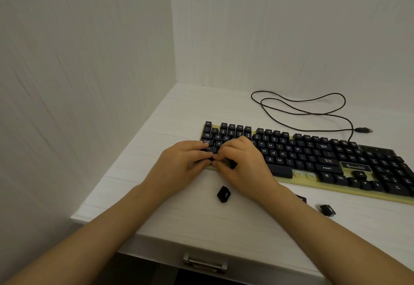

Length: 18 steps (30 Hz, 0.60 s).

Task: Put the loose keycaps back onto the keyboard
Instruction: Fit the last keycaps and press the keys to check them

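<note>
A black-keyed keyboard on a yellowish base lies across the white desk. My left hand and my right hand meet over its bottom-left corner, fingertips pinched together around a dark keycap that they mostly hide. A loose black keycap marked Alt lies on the desk just in front of my hands. Another loose keycap sits to the right, and a third one peeks out from behind my right forearm. Two bare switch spots show right of the space bar.
The keyboard's black cable loops over the desk behind it, ending in a USB plug. White walls enclose the desk on the left and at the back. A drawer with a metal handle sits under the desk's front edge.
</note>
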Available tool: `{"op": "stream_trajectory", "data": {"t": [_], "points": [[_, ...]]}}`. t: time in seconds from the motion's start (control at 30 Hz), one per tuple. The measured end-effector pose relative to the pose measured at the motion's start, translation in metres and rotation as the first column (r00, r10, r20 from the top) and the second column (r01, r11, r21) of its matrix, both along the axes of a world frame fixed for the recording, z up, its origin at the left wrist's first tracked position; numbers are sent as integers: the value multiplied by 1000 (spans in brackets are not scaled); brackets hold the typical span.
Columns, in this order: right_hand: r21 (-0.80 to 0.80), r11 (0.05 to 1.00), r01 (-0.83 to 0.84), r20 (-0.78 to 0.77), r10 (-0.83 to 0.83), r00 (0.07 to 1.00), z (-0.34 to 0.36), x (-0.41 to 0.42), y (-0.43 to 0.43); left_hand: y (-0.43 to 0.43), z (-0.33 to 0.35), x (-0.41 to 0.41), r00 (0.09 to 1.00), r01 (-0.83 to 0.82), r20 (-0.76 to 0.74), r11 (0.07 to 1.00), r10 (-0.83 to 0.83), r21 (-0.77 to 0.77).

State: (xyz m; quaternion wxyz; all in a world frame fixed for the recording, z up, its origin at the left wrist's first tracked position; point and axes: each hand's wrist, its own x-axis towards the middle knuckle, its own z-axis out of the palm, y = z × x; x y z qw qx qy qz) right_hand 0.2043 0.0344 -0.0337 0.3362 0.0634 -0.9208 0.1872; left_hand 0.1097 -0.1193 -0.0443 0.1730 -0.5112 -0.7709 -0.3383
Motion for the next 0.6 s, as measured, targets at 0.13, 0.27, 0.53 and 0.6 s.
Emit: {"op": "stream_trajectory", "data": {"t": [0.13,0.27,0.53,0.6], "points": [[20,1000,14,-11,-14,1000,-3,0,0,-1,0,1,1000,1,-31,1000,-1,-11],[-30,999,23,-13,-23,1000,-2,2,-1,-2,2,2,1000,8,1,1000,-8,1],[-183,972,147,13,-147,989,-1,3,-3,-5,17,11,974,211,-84,977,-208,21],[-195,968,155,15,-155,988,0,2,-3,-7,22,17,936,345,-50,937,-348,-58]]}}
